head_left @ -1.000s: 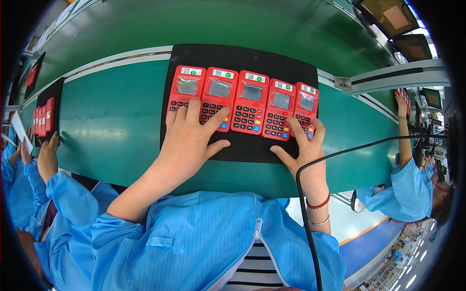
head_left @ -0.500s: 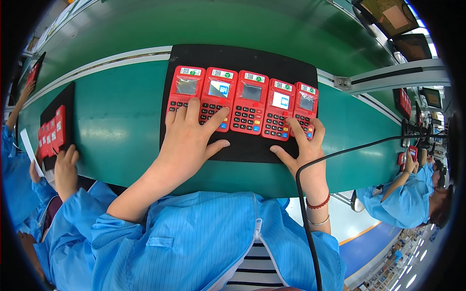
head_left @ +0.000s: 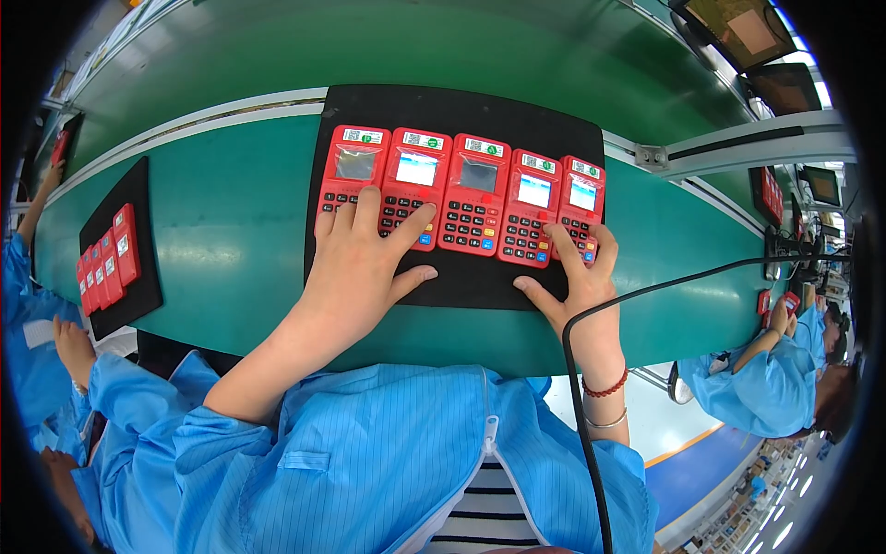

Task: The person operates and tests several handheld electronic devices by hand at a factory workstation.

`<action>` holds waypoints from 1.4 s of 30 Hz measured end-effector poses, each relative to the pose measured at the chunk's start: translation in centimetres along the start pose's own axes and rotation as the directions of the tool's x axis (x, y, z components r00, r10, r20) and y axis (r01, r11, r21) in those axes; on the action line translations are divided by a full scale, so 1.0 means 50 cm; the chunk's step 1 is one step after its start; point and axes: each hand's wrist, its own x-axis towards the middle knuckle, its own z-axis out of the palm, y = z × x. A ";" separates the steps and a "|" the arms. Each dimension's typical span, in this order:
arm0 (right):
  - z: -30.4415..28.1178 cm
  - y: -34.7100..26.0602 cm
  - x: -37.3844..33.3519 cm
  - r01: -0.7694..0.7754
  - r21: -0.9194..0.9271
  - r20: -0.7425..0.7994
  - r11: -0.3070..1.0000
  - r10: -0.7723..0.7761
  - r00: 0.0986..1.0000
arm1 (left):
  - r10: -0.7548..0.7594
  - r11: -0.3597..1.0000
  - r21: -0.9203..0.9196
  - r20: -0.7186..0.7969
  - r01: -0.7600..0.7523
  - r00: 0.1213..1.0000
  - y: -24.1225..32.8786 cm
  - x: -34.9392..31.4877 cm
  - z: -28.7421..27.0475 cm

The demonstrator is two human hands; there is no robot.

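Several red card payment terminals stand in a row on a black mat [head_left: 461,289]. My left hand [head_left: 355,263] lies spread with its fingertips on the keypads of the leftmost terminal [head_left: 355,164] and the second terminal [head_left: 417,170]. My right hand [head_left: 581,286] has fingertips at the keypads of the fourth terminal [head_left: 532,191] and the rightmost terminal [head_left: 581,194], thumb on the mat's near edge. Neither hand grips anything. The middle terminal [head_left: 476,176] is untouched and its screen is dark, as is the leftmost one's. The second, fourth and rightmost screens are lit.
A black cable [head_left: 683,282] arches over my right wrist. At left, a second black mat [head_left: 138,295] carries more red terminals [head_left: 109,258] beside a co-worker's hand [head_left: 74,351]. A metal rail [head_left: 748,143] runs at right; the green table [head_left: 221,231] lies beneath.
The rightmost screen has lit up, and the second and fourth screens show a different picture. My hands have stayed put. At left, the co-worker's hand has drawn back from the terminals.
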 end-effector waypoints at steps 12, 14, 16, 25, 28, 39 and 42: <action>0.014 -0.033 0.010 0.110 0.068 -0.128 0.992 -0.100 0.987 | -0.003 1.000 -0.026 -0.072 0.001 0.997 -0.012 -0.017 0.014; 0.027 -0.045 0.025 0.221 -0.008 -0.186 0.975 -0.219 0.958 | -0.007 0.999 -0.047 -0.080 0.003 0.997 -0.013 -0.013 0.011; 0.040 -0.050 0.040 0.211 -0.037 -0.219 0.977 -0.214 0.952 | -0.027 0.999 -0.046 -0.114 0.022 0.993 -0.015 -0.006 0.001; 0.104 -0.029 0.054 0.349 0.069 -0.339 0.935 -0.307 0.889 | 0.089 0.989 -0.082 -0.327 -0.122 0.941 -0.071 -0.013 0.061; 0.104 -0.033 0.052 0.336 0.086 -0.351 0.938 -0.287 0.892 | 0.077 0.991 -0.079 -0.319 -0.107 0.945 -0.068 -0.011 0.057; 0.110 -0.027 0.053 0.322 0.101 -0.378 0.941 -0.263 0.888 | 0.080 0.989 -0.094 -0.314 -0.115 0.946 -0.062 0.002 0.061; 0.109 -0.027 0.054 0.329 0.107 -0.384 0.938 -0.266 0.884 | 0.088 0.989 -0.082 -0.316 -0.119 0.945 -0.062 0.001 0.061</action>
